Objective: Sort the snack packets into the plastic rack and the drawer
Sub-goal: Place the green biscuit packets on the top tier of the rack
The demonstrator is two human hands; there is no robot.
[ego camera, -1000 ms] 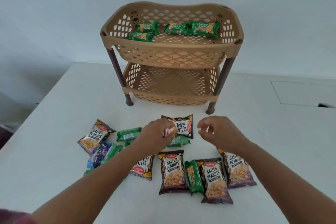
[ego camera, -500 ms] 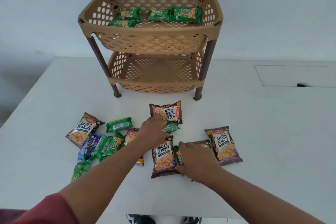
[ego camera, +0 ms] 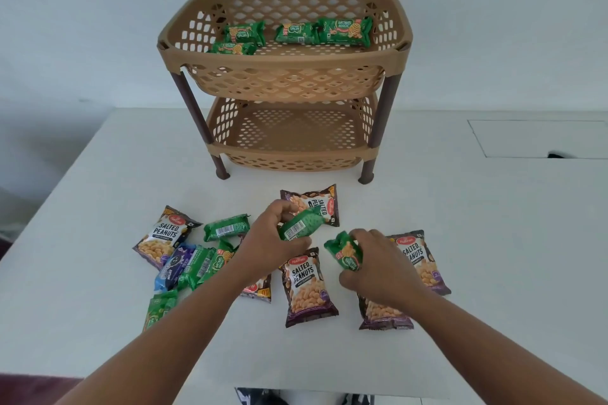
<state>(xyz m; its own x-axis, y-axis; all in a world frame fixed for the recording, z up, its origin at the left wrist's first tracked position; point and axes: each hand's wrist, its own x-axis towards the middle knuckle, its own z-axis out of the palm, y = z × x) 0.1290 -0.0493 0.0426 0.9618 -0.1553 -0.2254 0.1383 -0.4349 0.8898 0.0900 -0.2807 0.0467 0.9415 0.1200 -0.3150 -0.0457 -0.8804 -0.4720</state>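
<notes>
each hand has picked a green biscuit packet out of the scatter on the white desk [ego camera: 460,240]. the left hand [ego camera: 269,240] has its grip closed around one green packet [ego camera: 301,225], barcode side up, lifted clear of the peanut bag [ego camera: 317,204] lying behind it. the right hand [ego camera: 378,265] has its grip closed on a second green packet [ego camera: 345,251], held tilted with its crimped end sticking out past the fingers. taking only the green ones looks deliberate: four matching packets already lie in the top basket of the plastic rack [ego camera: 283,57], so that tier seems kept for biscuits, and the lower basket [ego camera: 289,154] is bare, perhaps meant for the peanuts.

the rack is tan moulded plastic, its walls and floors pierced with a diamond lattice, standing on dark brown posts at the far side of the desk. the packets are glossy crinkled film: the green ones slim and oblong, easy to pinch in one hand; the peanut bags [ego camera: 307,286] flatter, wider and pillow-like, purple-brown with sawtooth ends. to the left a heap of more green packets [ego camera: 227,227] and a blue packet [ego camera: 172,268] overlaps a peanut bag [ego camera: 164,235]. i see no drawer for certain; a rectangular panel [ego camera: 539,138] set flush in the desk at far right is all there is.
</notes>
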